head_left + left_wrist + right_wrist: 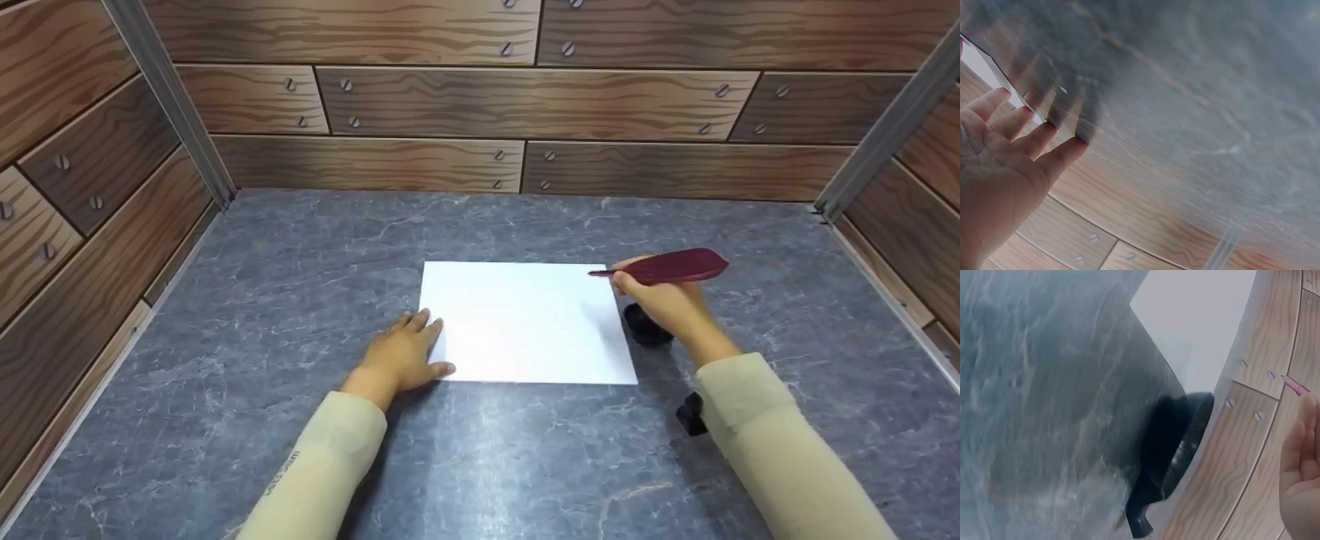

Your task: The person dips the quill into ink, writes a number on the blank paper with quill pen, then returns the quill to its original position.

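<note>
A white sheet of paper (525,322) lies on the grey marbled table. My left hand (401,352) rests at its left edge, fingers spread and thumb over the lower left corner. In the left wrist view the straight fingers of my left hand (1010,163) show beside the paper's edge. With thumb and fingers my right hand (667,304) pinches a dark red feather quill pen (686,266). The quill's tip points left over the paper's upper right corner, and its plume points right. In the right wrist view the tip of the quill pen (1296,385) sticks out past the fingers.
Close to the paper's right edge stands a round black object (646,326), partly behind my right wrist. A smaller black piece (691,415) is half hidden by the right sleeve (765,427). Wood-patterned walls (480,105) enclose the table at the back and both sides.
</note>
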The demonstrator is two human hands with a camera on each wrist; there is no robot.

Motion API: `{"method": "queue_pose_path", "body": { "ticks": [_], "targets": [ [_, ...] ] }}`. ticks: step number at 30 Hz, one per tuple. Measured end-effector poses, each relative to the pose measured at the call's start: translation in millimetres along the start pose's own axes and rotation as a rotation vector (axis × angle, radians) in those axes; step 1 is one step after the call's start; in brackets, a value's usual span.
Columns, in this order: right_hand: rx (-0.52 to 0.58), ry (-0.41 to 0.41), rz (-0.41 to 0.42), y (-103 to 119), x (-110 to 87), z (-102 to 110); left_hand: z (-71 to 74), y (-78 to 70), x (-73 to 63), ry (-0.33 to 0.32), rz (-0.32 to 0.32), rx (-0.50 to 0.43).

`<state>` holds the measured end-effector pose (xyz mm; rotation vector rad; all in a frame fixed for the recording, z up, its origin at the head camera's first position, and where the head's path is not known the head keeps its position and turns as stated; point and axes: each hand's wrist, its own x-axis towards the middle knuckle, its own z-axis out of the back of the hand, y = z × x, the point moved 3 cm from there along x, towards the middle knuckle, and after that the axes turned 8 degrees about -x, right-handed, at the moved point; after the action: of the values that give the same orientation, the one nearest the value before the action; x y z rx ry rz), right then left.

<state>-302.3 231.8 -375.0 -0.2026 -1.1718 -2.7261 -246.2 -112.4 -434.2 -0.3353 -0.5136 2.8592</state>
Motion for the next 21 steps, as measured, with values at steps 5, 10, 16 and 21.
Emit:
{"method": "queue_pose_path", "body": {
  "ticks": [5, 10, 16, 21],
  "targets": [
    [0.024, -0.008, 0.026, -1.3, 1.2, -11.3, 1.0, -0.1, -1.0, 0.013, 0.016, -0.007],
    [-0.035, 0.000, 0.016, -1.6, 2.9, -19.8, 1.0, -0.9, -0.2, 0.010, 0.014, -0.019],
    [-0.032, 0.023, -0.007, -3.8, 4.4, -30.9, 0.8, -1.1, 0.0, 0.004, 0.007, -0.005],
    [0.017, 0.016, -0.032, -5.5, 3.8, -39.9, 1.0, -0.7, -0.2, 0.002, 0.001, -0.001]
  ]
}}
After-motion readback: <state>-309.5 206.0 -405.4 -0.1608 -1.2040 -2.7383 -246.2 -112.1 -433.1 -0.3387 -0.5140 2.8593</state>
